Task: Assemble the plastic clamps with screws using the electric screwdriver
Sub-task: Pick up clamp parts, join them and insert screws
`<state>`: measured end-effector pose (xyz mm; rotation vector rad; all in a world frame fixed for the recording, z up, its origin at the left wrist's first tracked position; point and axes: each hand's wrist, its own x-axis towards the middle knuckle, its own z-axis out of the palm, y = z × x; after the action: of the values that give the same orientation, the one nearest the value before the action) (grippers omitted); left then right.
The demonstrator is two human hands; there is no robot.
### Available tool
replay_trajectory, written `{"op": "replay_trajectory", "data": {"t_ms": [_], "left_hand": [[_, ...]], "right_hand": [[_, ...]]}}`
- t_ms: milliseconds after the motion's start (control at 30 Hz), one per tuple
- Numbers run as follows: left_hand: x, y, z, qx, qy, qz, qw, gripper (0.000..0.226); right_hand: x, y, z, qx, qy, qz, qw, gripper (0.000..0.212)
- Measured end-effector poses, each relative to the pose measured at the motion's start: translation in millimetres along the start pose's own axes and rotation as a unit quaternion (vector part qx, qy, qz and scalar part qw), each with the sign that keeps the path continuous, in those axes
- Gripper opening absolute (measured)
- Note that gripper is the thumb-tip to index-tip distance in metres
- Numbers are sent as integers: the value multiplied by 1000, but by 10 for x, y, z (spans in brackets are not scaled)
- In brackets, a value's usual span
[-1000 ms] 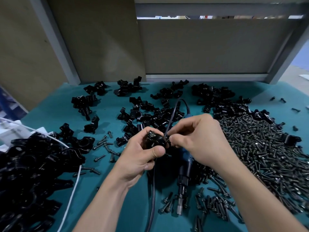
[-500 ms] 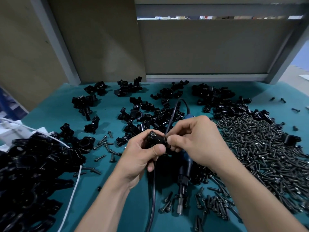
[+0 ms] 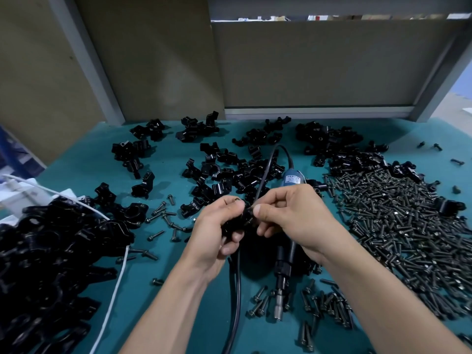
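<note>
— Black plastic at the fingertips: is that the clamp [image 3: 237, 224]?
— Yes. The left hand [image 3: 213, 233] grips it, fingers and thumb curled round it, above the table [image 3: 168, 152] at the middle of the view.
— And the right hand [image 3: 293, 218]?
— Thumb and forefinger are pressed together at the clamp's right side, pinching something small and dark. I cannot tell whether it is a screw.
— Which way does the clamp point?
— Both hands cover most of it, so its axis cannot be read.
— Where is the electric screwdriver [image 3: 291, 180]?
— It lies on the teal mat under the hands, and neither hand holds it. Its long axis runs far to near, the blue body away and the metal tip toward the person. The right hand hides its middle.
— What about its cable [image 3: 235, 290]?
— It is black. It loops off the far end, comes back between the two hands and runs on to the near edge.
— What lies around them?
— A wide heap of screws [image 3: 408, 226] lies to the right and spreads in beside the tip. Loose clamp parts [image 3: 229, 169] lie beyond the hands. At the left is a big pile of clamps [image 3: 51, 251], with a white cord [image 3: 115, 284] running beside it. A few stray screws lie between that pile and the left hand.
</note>
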<state>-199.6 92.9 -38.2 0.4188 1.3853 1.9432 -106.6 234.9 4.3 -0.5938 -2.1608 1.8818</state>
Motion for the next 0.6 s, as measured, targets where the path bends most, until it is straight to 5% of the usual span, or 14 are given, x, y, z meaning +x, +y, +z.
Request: {"op": "replay_trajectory", "data": {"t_ms": [200,600], "left_hand": [[-7,20,47,4,18,-18,1000,20],[-13,51,19,4,19,-76,997,14]], "right_hand": [[48,44,-22,-53,54,-29,997,11],[65,97,-40,-32,26,2,999,8]]}}
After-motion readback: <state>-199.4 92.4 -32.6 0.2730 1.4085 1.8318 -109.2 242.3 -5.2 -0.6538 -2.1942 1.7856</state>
